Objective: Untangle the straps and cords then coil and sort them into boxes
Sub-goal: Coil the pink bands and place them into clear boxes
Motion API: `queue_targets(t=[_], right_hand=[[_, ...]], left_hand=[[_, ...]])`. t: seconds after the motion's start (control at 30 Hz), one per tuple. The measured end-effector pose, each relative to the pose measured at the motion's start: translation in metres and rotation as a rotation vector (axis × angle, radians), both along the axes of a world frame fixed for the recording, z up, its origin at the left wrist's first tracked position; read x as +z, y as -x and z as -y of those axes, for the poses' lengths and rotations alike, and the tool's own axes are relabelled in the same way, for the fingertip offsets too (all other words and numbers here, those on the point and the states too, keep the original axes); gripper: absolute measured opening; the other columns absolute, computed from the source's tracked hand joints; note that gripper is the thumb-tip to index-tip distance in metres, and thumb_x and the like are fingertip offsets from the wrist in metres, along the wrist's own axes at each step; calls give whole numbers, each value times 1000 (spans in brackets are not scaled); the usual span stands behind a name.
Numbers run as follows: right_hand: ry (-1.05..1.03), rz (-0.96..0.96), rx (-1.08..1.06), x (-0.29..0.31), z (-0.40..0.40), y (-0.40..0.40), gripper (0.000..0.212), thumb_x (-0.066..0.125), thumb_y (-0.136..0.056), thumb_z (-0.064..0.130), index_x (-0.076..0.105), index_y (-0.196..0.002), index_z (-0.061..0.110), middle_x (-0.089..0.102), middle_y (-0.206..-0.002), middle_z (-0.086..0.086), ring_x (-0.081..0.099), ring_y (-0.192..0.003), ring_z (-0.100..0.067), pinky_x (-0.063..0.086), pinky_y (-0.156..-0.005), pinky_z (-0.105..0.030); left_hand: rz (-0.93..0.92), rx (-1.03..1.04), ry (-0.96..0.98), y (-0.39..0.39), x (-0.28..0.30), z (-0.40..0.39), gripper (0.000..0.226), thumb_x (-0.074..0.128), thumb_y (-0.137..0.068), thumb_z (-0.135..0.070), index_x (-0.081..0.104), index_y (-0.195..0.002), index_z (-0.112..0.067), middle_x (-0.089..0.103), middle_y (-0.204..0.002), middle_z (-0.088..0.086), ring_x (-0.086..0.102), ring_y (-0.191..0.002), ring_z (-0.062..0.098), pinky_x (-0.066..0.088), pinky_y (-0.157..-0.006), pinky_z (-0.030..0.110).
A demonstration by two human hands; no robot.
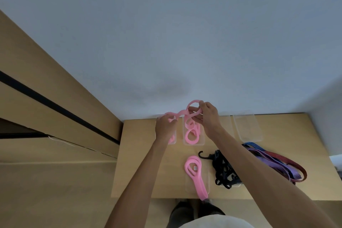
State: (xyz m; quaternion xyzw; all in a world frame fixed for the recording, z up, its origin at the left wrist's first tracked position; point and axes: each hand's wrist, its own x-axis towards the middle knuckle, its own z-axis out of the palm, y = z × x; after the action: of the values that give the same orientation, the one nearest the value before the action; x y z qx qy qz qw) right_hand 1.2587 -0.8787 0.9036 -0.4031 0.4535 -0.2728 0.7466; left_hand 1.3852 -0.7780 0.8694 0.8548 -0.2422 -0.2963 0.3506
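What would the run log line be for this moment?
hands: left hand and right hand grip pink strap | stage: coiling above clear box | black cords: untouched

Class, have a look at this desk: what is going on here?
A person is winding a pink strap between both hands above the clear boxes at the back of the wooden table. The left hand pinches one end; the right hand holds a loop. One box already holds pink coils. Another pink strap, a black tangle and purple and red straps wait nearer.
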Motion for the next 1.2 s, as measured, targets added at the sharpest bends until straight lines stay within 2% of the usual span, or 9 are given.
queue_targets(t=[0.17,0.47,0.57,0.67,0.73,0.83,0.93,1.07,1.2], right_hand=[[-8,-13,-8,0,-1,-9,19,52,-101,22,50,-89,7,72,-99,-26,75,-93,-29,58,-81,-42],[127,-64,74,4,-6,-19,30,62,-97,28,55,-82,4,73,-78,-18,75,-88,-24,61,-80,-38],[226,-108,97,3,-6,-18,38,58,-98,32,59,-83,-3,75,-89,-13,73,-88,-19,57,-84,-37],[317,-240,41,-8,-2,-9,33,55,-96,35,64,-89,5,73,-95,-3,67,-94,-22,50,-84,-36],[297,-283,74,-15,0,-2,28,53,-98,34,64,-99,8,68,-102,-4,62,-97,-23,46,-82,-31],[180,-328,183,-21,0,6,41,46,-100,39,64,-106,3,68,-103,-5,60,-94,-22,44,-77,-31],[-44,-266,295,-26,-7,12,41,42,-101,35,66,-101,1,72,-94,-15,62,-84,-25,45,-80,-35],[-110,-176,385,-28,-10,19,22,48,-75,1,65,-88,-4,62,-80,-20,57,-69,-29,47,-66,-33],[-146,-156,314,-23,-2,22,19,50,-85,-6,61,-100,0,63,-77,-15,55,-61,-22,48,-57,-28]], left_hand=[[170,13,111,12,-3,-3,27,62,-87,-15,66,-114,-13,55,-116,-7,57,-99,11,45,-79,28],[282,-113,312,21,-1,9,17,73,-82,-22,67,-97,-15,66,-86,-5,62,-76,10,51,-67,24],[70,68,320,19,4,14,5,63,-87,-9,68,-88,-11,70,-79,-1,64,-71,11,54,-67,34],[-419,199,426,10,12,17,9,61,-85,-3,68,-90,-4,69,-84,16,68,-77,22,58,-71,45],[-679,201,508,8,20,16,14,61,-88,0,68,-100,-1,68,-79,13,67,-74,23,57,-63,36],[-783,194,558,6,30,16,16,61,-90,1,66,-104,-5,67,-77,4,64,-70,17,51,-60,29],[-788,213,544,0,29,17,15,61,-91,1,64,-103,-7,68,-78,5,66,-72,17,53,-60,30],[-685,202,414,-6,27,14,11,64,-88,-2,65,-98,-8,67,-78,7,65,-72,20,52,-56,26],[-459,277,303,-13,13,9,10,62,-83,-1,65,-90,-9,70,-86,11,71,-77,24,60,-69,36]])
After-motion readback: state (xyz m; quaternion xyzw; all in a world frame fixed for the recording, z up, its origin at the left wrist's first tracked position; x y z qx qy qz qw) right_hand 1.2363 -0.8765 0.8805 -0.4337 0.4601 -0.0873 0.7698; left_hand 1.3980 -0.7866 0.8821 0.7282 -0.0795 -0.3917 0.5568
